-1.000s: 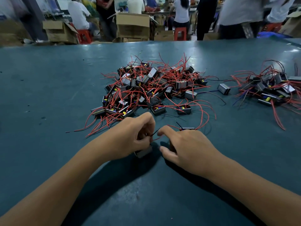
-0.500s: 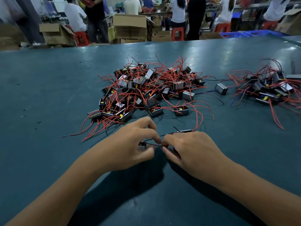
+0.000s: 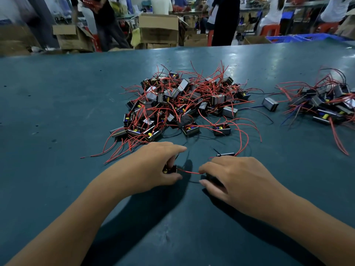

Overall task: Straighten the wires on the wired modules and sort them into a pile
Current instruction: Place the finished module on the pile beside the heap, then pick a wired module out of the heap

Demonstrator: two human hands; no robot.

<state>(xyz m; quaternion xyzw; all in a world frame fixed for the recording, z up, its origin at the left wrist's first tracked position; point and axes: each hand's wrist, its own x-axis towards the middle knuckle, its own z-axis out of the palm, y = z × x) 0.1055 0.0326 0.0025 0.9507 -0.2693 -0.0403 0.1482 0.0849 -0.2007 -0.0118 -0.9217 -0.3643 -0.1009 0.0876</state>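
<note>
Between both hands, left hand grips module, right hand pinches its red wire.

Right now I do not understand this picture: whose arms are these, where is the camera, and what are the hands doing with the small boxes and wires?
There is no machine here. A person wears a camera on the head, so you look down along their own arms at a green table. The left hand grips a small black module. The right hand pinches its red wire, which is stretched between the two hands. Behind them lies a big pile of tangled modules. A smaller pile lies at the right, with one single module between them. Other people work in the background.
</note>
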